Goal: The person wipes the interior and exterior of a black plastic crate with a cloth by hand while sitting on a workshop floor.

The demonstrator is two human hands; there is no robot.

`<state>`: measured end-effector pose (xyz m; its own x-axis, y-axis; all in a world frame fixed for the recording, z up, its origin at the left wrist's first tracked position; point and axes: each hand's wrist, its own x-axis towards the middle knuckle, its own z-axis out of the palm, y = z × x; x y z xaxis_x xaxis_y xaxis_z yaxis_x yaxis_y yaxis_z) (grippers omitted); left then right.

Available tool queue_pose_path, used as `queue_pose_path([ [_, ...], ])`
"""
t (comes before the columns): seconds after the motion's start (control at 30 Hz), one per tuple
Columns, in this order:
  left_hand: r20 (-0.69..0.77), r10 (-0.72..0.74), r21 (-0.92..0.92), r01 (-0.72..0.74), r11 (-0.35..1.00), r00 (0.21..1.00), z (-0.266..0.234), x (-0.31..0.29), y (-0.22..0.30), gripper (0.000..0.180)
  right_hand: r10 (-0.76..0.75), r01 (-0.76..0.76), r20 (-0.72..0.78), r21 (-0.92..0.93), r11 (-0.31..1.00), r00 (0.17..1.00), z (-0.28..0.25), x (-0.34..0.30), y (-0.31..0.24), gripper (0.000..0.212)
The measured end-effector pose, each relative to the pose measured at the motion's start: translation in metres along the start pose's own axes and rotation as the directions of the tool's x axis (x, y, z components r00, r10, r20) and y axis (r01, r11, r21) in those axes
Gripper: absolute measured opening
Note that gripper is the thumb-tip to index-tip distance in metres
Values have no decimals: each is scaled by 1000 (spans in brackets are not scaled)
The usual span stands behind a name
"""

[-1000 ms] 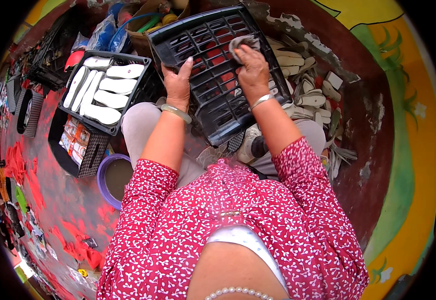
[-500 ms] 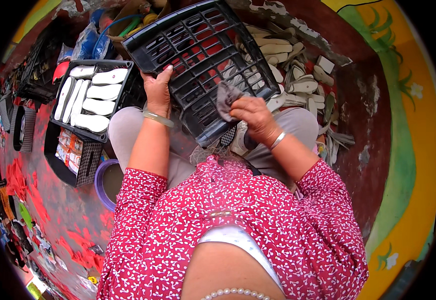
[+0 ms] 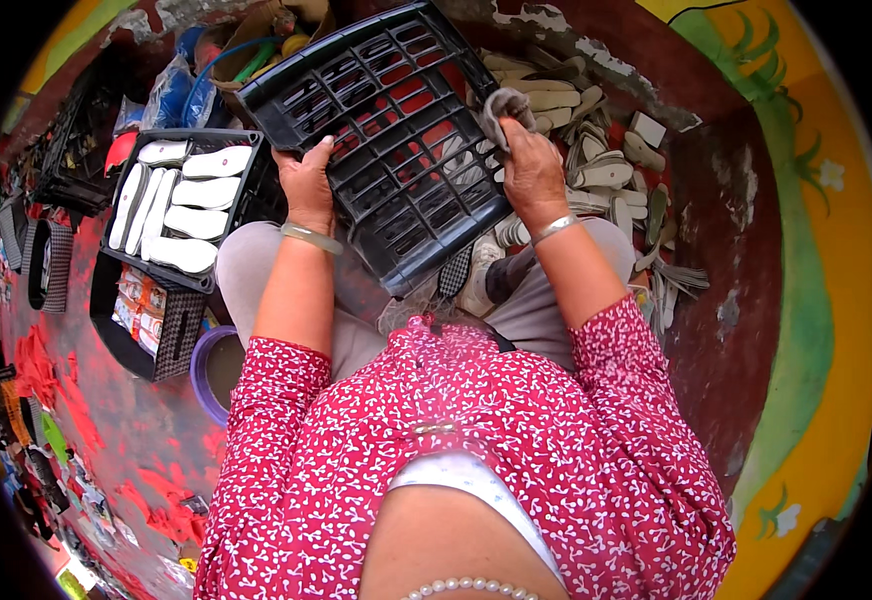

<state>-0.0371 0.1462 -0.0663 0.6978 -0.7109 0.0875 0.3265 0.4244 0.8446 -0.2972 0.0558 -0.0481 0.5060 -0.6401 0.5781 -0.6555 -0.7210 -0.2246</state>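
Observation:
A black plastic crate with a slatted grid is held up tilted in front of my knees. My left hand grips its left edge, thumb on top and the other fingers hidden behind it. At the crate's right edge my right hand is closed round a crumpled grey cloth, which touches the rim. Through the grid I see red patches and pale shoe soles behind it.
To the left, a black crate holds several white insoles. Below it stands a checked box of packets, beside a purple bucket. Pale soles lie heaped on the right against the dark red wall.
My right hand has moved up and away along the crate's right edge with the cloth. The crate has turned slightly and shifted a little left; my left hand keeps its grip.

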Motion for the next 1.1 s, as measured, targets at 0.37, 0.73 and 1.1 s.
queue_pose_path([
  [0.37,-1,-42,-71,42,997,999,6,-6,6,57,135,-138,53,49,989,989,-8,-3,-1,42],
  [0.73,-58,97,94,-91,991,994,-6,-5,-17,61,326,-242,258,-309,920,910,-17,-23,-25,23],
  [1.1,-39,-38,-54,36,998,999,1,-5,-3,54,352,-348,-23,106,932,936,-9,-16,-2,31],
])
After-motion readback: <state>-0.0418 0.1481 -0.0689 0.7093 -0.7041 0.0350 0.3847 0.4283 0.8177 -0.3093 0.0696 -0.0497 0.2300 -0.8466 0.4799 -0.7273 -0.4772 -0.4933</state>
